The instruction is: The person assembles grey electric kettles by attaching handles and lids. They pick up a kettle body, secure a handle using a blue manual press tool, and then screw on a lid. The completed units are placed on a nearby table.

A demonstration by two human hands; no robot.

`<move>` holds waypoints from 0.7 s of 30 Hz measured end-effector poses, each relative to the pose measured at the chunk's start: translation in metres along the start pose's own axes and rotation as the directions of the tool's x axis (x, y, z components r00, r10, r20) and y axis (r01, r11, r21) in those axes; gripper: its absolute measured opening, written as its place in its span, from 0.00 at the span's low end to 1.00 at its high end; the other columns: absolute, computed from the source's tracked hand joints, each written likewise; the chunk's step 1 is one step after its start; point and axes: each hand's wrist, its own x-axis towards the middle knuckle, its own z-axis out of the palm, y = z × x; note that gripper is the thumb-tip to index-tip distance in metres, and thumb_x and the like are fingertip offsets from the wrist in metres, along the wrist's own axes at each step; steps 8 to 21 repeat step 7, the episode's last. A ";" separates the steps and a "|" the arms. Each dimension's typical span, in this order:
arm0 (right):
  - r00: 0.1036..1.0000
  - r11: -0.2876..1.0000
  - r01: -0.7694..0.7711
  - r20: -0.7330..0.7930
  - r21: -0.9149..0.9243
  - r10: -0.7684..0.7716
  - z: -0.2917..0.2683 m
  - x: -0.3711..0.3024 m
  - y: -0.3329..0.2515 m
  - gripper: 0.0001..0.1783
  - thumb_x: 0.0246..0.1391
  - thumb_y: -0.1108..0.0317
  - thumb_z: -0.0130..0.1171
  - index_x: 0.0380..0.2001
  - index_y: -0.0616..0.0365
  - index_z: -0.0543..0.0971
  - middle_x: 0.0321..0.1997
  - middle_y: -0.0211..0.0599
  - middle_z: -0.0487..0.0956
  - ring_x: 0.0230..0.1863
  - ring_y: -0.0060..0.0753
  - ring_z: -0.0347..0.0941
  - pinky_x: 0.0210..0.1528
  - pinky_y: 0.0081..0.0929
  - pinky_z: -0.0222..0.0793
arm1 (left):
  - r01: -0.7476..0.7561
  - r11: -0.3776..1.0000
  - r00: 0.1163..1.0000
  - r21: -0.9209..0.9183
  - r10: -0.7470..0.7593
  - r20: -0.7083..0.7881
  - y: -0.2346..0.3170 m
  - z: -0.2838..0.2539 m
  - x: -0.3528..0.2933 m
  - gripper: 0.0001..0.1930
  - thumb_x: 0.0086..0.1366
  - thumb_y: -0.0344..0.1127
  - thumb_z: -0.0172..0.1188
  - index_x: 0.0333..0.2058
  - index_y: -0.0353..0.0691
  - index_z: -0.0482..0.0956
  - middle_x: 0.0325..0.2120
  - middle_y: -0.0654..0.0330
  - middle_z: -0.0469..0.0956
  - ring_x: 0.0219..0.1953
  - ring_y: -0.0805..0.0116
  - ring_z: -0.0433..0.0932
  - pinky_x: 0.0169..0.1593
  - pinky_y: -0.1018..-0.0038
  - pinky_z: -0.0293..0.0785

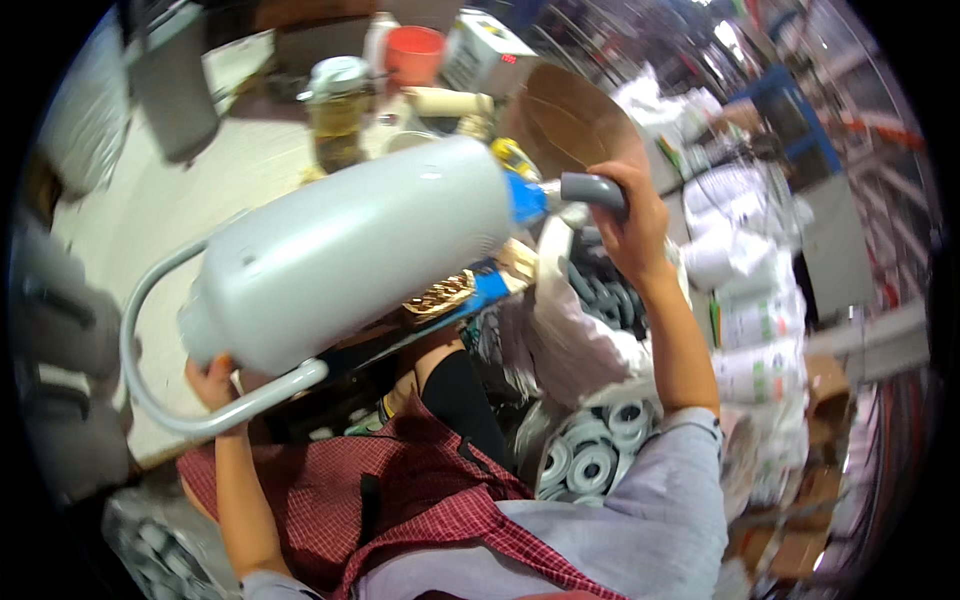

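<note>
A pale grey vacuum flask body (360, 250) lies tilted across the middle of the view, its right end higher. Beneath its left end, my left hand (212, 383) grips the narrower end, fingers partly hidden by the flask. A curved grey carrying handle (150, 375) loops around that same end. At the flask's right end, my right hand (632, 220) is closed round a dark grey curved handle piece (592, 190). Between that piece and the flask shows something blue (526, 198); whether they touch is unclear.
On the white table (110, 230) stand a jar of yellowish liquid (338, 115), a red cup (413, 55) and a white box (487, 50). A brown bowl (575, 125) sits behind my right hand. Bags hold dark handle pieces (605, 300) and grey rings (592, 462). More grey flasks (170, 85) stand left.
</note>
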 end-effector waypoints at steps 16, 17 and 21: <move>0.888 0.926 0.322 0.275 0.199 -0.368 0.051 0.116 -0.125 0.27 0.41 0.62 0.73 0.45 0.57 0.74 0.36 0.43 0.78 0.33 0.41 0.77 0.34 0.29 0.73 | -0.134 0.935 0.987 0.327 0.098 0.125 0.047 0.012 -0.011 0.45 0.46 0.55 0.73 0.54 0.28 0.67 0.49 0.45 0.70 0.51 0.59 0.71 0.55 0.65 0.67; 0.888 0.926 0.322 0.275 0.199 -0.368 0.051 0.116 -0.125 0.27 0.41 0.62 0.73 0.45 0.57 0.74 0.36 0.43 0.78 0.33 0.41 0.77 0.34 0.29 0.73 | -0.134 0.935 0.987 0.327 0.098 0.125 0.047 0.012 -0.011 0.45 0.46 0.55 0.73 0.54 0.28 0.67 0.49 0.45 0.70 0.51 0.59 0.71 0.55 0.65 0.67; 0.888 0.926 0.322 0.275 0.199 -0.368 0.051 0.116 -0.125 0.27 0.41 0.62 0.73 0.45 0.57 0.74 0.36 0.43 0.78 0.33 0.41 0.77 0.34 0.29 0.73 | -0.134 0.935 0.987 0.327 0.098 0.125 0.047 0.012 -0.011 0.45 0.46 0.55 0.73 0.54 0.28 0.67 0.49 0.45 0.70 0.51 0.59 0.71 0.55 0.65 0.67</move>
